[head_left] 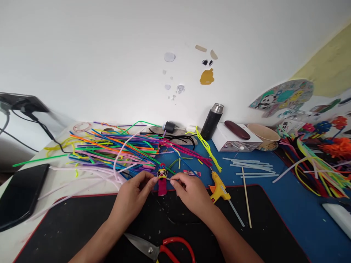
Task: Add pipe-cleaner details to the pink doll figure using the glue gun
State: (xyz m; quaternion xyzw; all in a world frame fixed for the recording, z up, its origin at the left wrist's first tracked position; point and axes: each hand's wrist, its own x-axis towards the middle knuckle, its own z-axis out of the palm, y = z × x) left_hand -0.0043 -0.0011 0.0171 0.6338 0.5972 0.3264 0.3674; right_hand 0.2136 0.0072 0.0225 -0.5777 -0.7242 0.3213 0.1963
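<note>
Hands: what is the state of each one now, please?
Left hand: closed, holding the small figure by one side.
Right hand: closed, pinching a pale strip beside it.

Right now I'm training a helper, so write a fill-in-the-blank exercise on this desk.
1. The multicoloured clown-faced figure is between the left hand and the ____ hand.
2. The plastic glue gun is mainly coloured ____.
3. The red-handled metal scissors lie on a red-edged mat coloured mainly ____.
Missing words: right; yellow; black.

Two hands (134, 193) (192, 191) and one clown-faced figure (162, 179) were mid-frame, one glue gun (219, 189) centre-right, one pair of scissors (150, 250) bottom-centre.
</note>
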